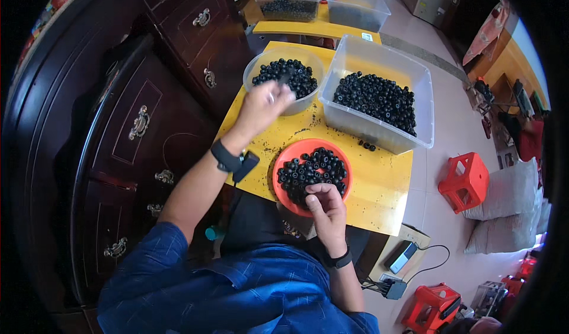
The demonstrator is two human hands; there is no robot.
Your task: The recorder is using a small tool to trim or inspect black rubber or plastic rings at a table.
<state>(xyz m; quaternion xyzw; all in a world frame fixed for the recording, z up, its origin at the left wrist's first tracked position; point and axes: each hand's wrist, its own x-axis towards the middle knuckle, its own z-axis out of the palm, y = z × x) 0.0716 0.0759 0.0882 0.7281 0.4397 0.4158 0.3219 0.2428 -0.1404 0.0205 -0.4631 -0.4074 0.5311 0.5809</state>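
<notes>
My left hand reaches out over the near rim of a round clear bowl full of small black ring-shaped parts; its fingers are curled, and what they hold is hidden. My right hand rests at the near edge of an orange plate heaped with the same black parts, fingertips pinched on one of them. Both stand on a small yellow table. A black band is on each wrist.
A clear rectangular tub of black parts stands right of the bowl. Two more tubs sit on a farther yellow table. A dark wooden cabinet is on the left. Red stools, sacks and a power strip lie on the floor to the right.
</notes>
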